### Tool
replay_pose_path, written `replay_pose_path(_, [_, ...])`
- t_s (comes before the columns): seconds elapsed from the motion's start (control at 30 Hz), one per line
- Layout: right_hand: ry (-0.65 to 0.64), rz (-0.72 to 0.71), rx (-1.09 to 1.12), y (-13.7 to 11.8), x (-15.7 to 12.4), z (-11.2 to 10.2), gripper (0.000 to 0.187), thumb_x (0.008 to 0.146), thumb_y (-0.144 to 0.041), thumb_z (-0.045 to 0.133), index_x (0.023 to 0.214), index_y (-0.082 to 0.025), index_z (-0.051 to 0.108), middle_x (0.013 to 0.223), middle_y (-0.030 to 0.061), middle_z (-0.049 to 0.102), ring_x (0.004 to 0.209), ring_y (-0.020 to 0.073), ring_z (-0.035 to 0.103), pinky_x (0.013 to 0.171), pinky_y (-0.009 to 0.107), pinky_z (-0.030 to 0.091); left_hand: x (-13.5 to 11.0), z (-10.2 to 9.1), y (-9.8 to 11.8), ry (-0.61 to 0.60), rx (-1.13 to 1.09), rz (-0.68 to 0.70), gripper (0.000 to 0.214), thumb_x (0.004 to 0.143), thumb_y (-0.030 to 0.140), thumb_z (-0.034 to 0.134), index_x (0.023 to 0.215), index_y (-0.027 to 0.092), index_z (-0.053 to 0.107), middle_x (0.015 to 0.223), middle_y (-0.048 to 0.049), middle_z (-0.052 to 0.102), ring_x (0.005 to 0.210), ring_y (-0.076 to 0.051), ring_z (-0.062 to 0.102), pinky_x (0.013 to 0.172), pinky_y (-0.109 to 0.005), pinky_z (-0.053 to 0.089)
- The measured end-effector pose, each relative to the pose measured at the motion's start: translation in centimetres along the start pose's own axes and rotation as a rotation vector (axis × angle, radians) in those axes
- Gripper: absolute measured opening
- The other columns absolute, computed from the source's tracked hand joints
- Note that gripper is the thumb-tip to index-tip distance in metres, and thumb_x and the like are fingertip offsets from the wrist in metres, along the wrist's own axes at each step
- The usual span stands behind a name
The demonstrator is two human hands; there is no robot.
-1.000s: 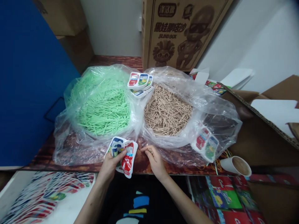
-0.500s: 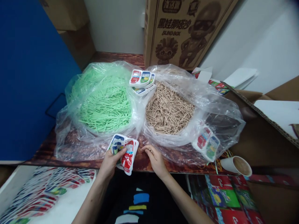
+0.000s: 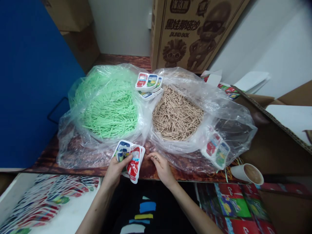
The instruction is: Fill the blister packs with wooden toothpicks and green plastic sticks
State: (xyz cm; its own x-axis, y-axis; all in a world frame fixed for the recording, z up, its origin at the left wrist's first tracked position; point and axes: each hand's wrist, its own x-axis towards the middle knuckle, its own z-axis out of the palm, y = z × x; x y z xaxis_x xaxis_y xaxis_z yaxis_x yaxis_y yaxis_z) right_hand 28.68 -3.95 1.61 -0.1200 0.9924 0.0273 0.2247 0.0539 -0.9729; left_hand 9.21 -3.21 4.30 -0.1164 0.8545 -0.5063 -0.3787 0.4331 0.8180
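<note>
My left hand [image 3: 116,169] is closed on a white plastic tray pack [image 3: 131,160] with red and blue printed labels, held at the table's near edge. My right hand [image 3: 161,166] is pinched shut on a small bunch of tan sticks [image 3: 156,158], just right of the pack. Behind the hands lie two open clear bags: one full of green sticks [image 3: 108,109] on the left, one full of tan sticks [image 3: 177,114] on the right.
More printed tray packs [image 3: 148,84] rest between the bags, another [image 3: 216,150] by the right bag. A paper cup [image 3: 248,174] lies on its side at right. A printed cardboard box [image 3: 192,29] stands behind. Stacked packs [image 3: 46,201] lie lower left, open cardboard [image 3: 280,130] at right.
Both hands stay near the table edge with almost no movement; the camera view shifted slightly upward from the earliest frame.
</note>
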Motion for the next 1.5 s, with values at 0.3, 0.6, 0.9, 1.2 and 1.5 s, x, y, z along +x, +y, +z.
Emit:
replay_pose_path(0.3, [-0.001, -0.006, -0.001, -0.1, -0.1, 0.1, 0.021, 0.093, -0.027, 0.045, 0.089, -0.023, 0.065, 0.091, 0.0039, 0.067, 0.089, 0.0199, 0.062, 0.081, 0.031, 0.045, -0.1, 0.3, 0.1, 0.008, -0.018, -0.007, 0.035, 0.051, 0.029, 0.088, 0.079, 0.013, 0.072, 0.073, -0.0044, 0.075, 0.059, -0.018, 0.068, 0.061, -0.027, 0.054])
replay_pose_path(0.6, [0.004, 0.006, -0.016, -0.1, 0.2, 0.0, 0.020, 0.092, -0.029, 0.046, 0.086, -0.023, 0.064, 0.088, 0.0038, 0.066, 0.087, 0.0201, 0.062, 0.080, 0.031, 0.045, 0.2, 0.8, 0.4, -0.012, -0.035, 0.025, 0.033, 0.054, 0.028, 0.088, 0.080, 0.014, 0.072, 0.073, -0.0021, 0.075, 0.061, -0.016, 0.067, 0.062, -0.024, 0.053])
replay_pose_path(0.9, [0.022, 0.090, 0.146, -3.3, 1.8, -3.9, 0.018, 0.092, -0.035, 0.046, 0.090, -0.022, 0.059, 0.073, 0.0003, 0.062, 0.065, 0.0154, 0.058, 0.066, 0.028, 0.047, 0.1, 0.7, 0.6, -0.013, -0.005, -0.004, 0.033, 0.054, 0.030, 0.087, 0.078, 0.013, 0.071, 0.066, -0.0033, 0.073, 0.053, -0.017, 0.066, 0.052, -0.025, 0.052])
replay_pose_path(1.2, [-0.044, 0.025, -0.518, -3.4, 8.4, -13.7, 0.016, 0.090, -0.023, 0.042, 0.077, -0.020, 0.052, 0.064, -0.0030, 0.053, 0.057, 0.0133, 0.050, 0.057, 0.024, 0.038, 0.5, 0.8, 0.9, -0.047, -0.020, -0.006, 0.034, 0.052, 0.029, 0.087, 0.077, 0.013, 0.071, 0.065, -0.0042, 0.073, 0.048, -0.017, 0.065, 0.048, -0.026, 0.053])
replay_pose_path(1.5, [-0.385, -0.052, -1.413, -3.8, 7.9, -11.6, 0.022, 0.086, -0.003, 0.046, 0.095, -0.014, 0.063, 0.094, 0.0154, 0.066, 0.085, 0.0234, 0.063, 0.073, 0.030, 0.041, -0.1, 0.7, 0.7, -0.040, 0.011, -0.018, 0.039, 0.050, 0.029, 0.088, 0.081, 0.012, 0.072, 0.068, -0.0068, 0.074, 0.061, -0.025, 0.071, 0.053, -0.029, 0.056])
